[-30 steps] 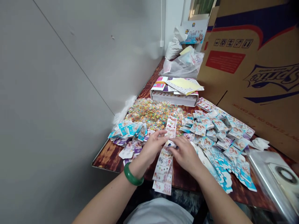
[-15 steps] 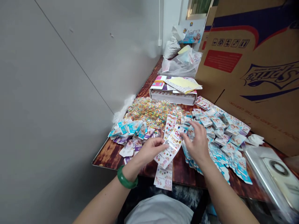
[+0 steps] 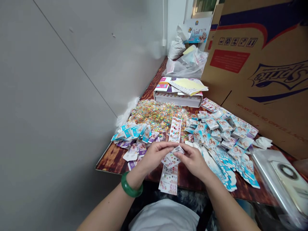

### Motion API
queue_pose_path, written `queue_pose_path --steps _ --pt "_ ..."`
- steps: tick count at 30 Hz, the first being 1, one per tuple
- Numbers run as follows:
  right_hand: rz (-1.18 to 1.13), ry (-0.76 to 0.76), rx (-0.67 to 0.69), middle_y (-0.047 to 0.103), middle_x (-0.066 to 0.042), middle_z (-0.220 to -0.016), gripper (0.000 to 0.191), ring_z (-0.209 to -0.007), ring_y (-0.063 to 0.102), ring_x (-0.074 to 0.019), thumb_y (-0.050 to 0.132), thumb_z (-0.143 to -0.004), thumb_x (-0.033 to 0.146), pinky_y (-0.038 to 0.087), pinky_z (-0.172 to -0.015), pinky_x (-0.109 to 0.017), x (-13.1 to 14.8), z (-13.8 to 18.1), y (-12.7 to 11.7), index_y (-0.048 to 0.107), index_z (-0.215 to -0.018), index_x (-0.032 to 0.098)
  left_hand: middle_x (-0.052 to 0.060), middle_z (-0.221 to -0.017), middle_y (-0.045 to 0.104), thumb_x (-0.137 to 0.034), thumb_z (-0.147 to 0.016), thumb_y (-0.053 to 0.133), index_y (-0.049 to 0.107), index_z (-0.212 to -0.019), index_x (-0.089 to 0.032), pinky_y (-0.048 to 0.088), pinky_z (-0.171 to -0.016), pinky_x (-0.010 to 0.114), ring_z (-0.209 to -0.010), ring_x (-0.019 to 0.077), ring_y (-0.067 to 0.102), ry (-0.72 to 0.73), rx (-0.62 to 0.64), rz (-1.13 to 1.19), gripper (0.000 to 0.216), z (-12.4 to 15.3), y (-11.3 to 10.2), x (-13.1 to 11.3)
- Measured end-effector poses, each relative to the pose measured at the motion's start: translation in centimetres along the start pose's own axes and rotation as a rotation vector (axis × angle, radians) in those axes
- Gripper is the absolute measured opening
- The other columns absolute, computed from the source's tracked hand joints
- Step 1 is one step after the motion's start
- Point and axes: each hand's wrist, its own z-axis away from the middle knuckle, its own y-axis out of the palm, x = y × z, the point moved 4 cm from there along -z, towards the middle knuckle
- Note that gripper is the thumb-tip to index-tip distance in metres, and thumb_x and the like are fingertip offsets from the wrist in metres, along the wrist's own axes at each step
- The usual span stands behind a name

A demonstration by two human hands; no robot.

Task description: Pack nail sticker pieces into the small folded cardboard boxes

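Note:
Between my two hands is a white sticker sheet (image 3: 171,158) with small coloured prints, bent over at its upper part. My left hand (image 3: 157,154) is closed on its left side, a green bangle on the wrist. With thumb and fingers, my right hand (image 3: 192,158) pinches the folded part, and the fingertips of both hands meet. Behind them lies a strip of stickers (image 3: 175,128) on the table. More printed sheets (image 3: 168,184) stick out over the table's front edge below my hands.
Small blue-and-white boxes (image 3: 225,125) and flat blue cards (image 3: 225,166) pile up on the right. Clear packets of colourful bits (image 3: 154,114) lie behind, blue and purple cards (image 3: 134,133) left. A large carton (image 3: 264,73) borders the right, a grey wall (image 3: 60,96) the left.
My right hand has come left and down from the sheet's upper corner to meet my left hand. The sheet, flat before, is now folded over at the top.

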Motion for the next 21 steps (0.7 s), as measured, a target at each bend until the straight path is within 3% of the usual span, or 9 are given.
queue_pose_path --steps 2,5,7,11,14,17,19,21 --pt "-0.012 0.018 0.025 0.069 -0.002 -0.083 0.024 -0.074 0.06 -0.0184 0.058 -0.08 0.033 0.046 -0.068 -0.029 -0.2 0.0 0.1 0.068 -0.098 0.022 0.005 -0.101 0.069 -0.026 -0.075 0.062 0.07 -0.098 -0.021 0.044 -0.091 0.032 -0.098 0.0206 0.06 0.026 -0.043 -0.041 0.025 0.0 -0.3 -0.5" --pt "-0.131 0.08 -0.026 0.063 0.0 -0.066 0.021 -0.063 0.055 -0.0154 0.056 -0.08 0.037 0.044 -0.059 -0.026 -0.7 0.0 -0.2 0.065 -0.074 0.019 0.006 -0.105 0.066 -0.029 -0.073 0.066 0.068 -0.104 -0.021 0.045 -0.086 0.031 -0.094 0.0202 0.06 0.075 -0.155 -0.167 0.033 0.0 -1.2 -1.1" --pt "-0.234 0.132 -0.078 0.059 0.002 -0.059 0.025 -0.055 0.052 -0.0134 0.057 -0.078 0.041 0.042 -0.051 -0.024 -1.1 -0.2 -0.6 0.06 -0.067 0.019 0.006 -0.1 0.067 -0.032 -0.071 0.068 0.068 -0.101 -0.02 0.047 -0.078 0.029 -0.086 0.0191 0.06 0.031 -0.098 -0.203 0.033 -0.1 -1.3 -0.7" --pt "-0.255 0.169 -0.165 0.057 0.002 -0.057 0.026 -0.052 0.049 -0.0129 0.06 -0.075 0.044 0.042 -0.049 -0.024 -1.8 -0.6 -0.9 0.058 -0.069 0.018 0.002 -0.066 0.062 -0.04 -0.071 0.065 0.068 -0.074 -0.015 0.045 -0.057 0.023 -0.059 0.0125 0.055 -0.13 0.053 -0.132 0.025 -0.2 -0.5 1.2" --pt "-0.053 0.094 -0.338 0.063 -0.003 -0.072 0.025 -0.067 0.057 -0.0182 0.061 -0.075 0.042 0.048 -0.061 -0.031 -2.0 -0.5 -1.4 0.061 -0.081 0.018 0.0 -0.064 0.058 -0.041 -0.067 0.067 0.065 -0.073 -0.014 0.044 -0.052 0.022 -0.053 0.0103 0.052 -0.192 -0.008 -0.068 0.027 -0.2 -0.3 2.1" --pt "0.121 -0.079 -0.455 0.059 -0.012 -0.112 0.037 -0.105 0.052 -0.0273 0.064 -0.074 0.037 0.045 -0.085 -0.042 -1.3 -0.2 -1.5 0.058 -0.107 0.02 0.0 -0.069 0.059 -0.038 -0.065 0.069 0.064 -0.076 -0.015 0.047 -0.055 0.023 -0.056 0.0102 0.054 -0.211 -0.077 -0.014 0.026 -0.2 -0.4 2.5" --pt "0.064 -0.087 -0.419 0.053 -0.012 -0.123 0.043 -0.116 0.046 -0.0278 0.062 -0.076 0.035 0.041 -0.092 -0.045 -1.3 -0.1 -1.0 0.054 -0.116 0.021 0.001 -0.075 0.061 -0.035 -0.066 0.069 0.064 -0.08 -0.017 0.048 -0.057 0.023 -0.059 0.0113 0.056 -0.197 -0.103 0.002 0.024 -0.2 -0.6 2.5" --pt "-0.131 0.017 -0.364 0.055 -0.012 -0.122 0.041 -0.113 0.05 -0.026 0.058 -0.079 0.036 0.043 -0.091 -0.043 -1.8 -0.2 -0.2 0.052 -0.118 0.021 0.003 -0.083 0.063 -0.036 -0.071 0.065 0.065 -0.088 -0.019 0.049 -0.061 0.025 -0.067 0.0145 0.058 -0.143 -0.099 -0.069 0.024 -0.2 -0.5 2.3"
